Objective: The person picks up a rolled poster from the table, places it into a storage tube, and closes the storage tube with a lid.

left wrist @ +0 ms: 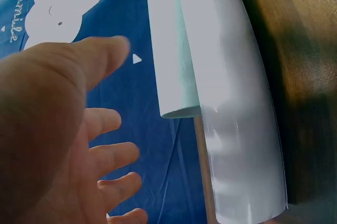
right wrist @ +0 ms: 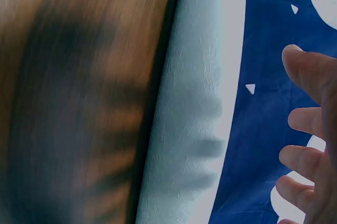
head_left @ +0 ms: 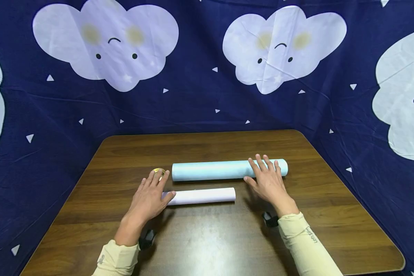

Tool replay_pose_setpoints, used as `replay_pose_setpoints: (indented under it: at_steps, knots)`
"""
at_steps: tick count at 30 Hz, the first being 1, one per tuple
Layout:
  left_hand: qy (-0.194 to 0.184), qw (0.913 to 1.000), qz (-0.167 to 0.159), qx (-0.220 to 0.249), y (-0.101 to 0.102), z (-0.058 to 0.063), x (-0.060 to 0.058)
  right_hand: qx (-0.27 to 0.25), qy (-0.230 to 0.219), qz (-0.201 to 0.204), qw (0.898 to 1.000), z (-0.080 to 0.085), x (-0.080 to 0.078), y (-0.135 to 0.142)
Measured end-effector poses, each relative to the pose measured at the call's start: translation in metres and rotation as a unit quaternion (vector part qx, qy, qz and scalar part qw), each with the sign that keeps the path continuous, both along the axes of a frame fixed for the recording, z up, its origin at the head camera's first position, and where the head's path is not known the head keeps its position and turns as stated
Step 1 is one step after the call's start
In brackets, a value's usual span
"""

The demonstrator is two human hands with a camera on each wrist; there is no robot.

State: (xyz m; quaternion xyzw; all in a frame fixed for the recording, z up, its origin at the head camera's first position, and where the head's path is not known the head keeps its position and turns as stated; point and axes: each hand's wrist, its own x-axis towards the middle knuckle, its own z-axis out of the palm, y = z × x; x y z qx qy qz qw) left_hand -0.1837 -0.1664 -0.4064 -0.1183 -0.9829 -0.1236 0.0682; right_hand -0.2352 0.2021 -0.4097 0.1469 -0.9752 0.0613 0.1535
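Observation:
A light blue roll [head_left: 210,171] lies crosswise on the table, and in front of it sits a shorter white roll [head_left: 203,196]. My left hand [head_left: 149,201] is over the white roll's left end, its fingers spread; the left wrist view shows a gap between hand and white roll [left wrist: 237,129]. Partly hidden behind the left fingertips is a yellowish ring [head_left: 159,171], perhaps a roll of tape. My right hand [head_left: 270,184] hovers over the right part of the blue roll with fingers spread, apart from the blue roll [right wrist: 184,103] in the right wrist view. Neither hand holds anything.
The brown wooden table [head_left: 200,230] has rounded corners. A dark blue curtain [head_left: 193,103] printed with white clouds hangs behind and on both sides. Dark devices are strapped under the left wrist [head_left: 147,239] and right wrist [head_left: 270,219].

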Motion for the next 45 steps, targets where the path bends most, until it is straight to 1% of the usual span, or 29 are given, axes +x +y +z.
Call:
replay_pose_setpoints:
  at_steps: [3, 10, 16, 21, 25, 30, 34, 39, 45]
  knots:
    - [0.004, 0.9999, -0.009, -0.012, 0.001, 0.000, -0.001, 0.006, -0.002, 0.003, 1.000, 0.001, -0.005, 0.003]
    - [-0.020, 0.9987, -0.025, -0.039, 0.001, 0.000, -0.001, 0.011, -0.003, 0.008, 1.000, 0.001, -0.014, 0.008]
    - [-0.019, 0.9973, -0.036, -0.062, 0.002, -0.002, -0.002, 0.015, 0.006, 0.018, 1.000, 0.002, -0.023, 0.010]
    - [-0.032, 0.9959, -0.043, -0.073, 0.005, -0.002, -0.002, 0.020, 0.004, 0.027, 0.999, 0.002, -0.031, 0.010]
    - [-0.037, 0.9950, -0.051, -0.077, 0.007, -0.001, -0.002, 0.025, -0.005, 0.034, 0.999, 0.002, -0.037, 0.010]
    - [-0.047, 0.9935, -0.059, -0.086, 0.010, -0.004, -0.002, 0.024, -0.040, 0.036, 0.998, -0.001, -0.043, 0.010]
    - [-0.035, 0.9927, -0.070, -0.092, 0.010, -0.007, -0.002, 0.016, -0.058, 0.041, 0.997, -0.004, -0.047, 0.011]
    - [-0.015, 0.9921, -0.081, -0.094, 0.010, -0.012, -0.003, 0.019, -0.067, 0.045, 0.997, -0.009, -0.051, 0.012]
    - [-0.011, 0.9927, -0.085, -0.085, 0.011, -0.019, -0.004, 0.023, -0.079, 0.051, 0.995, -0.014, -0.055, 0.015]
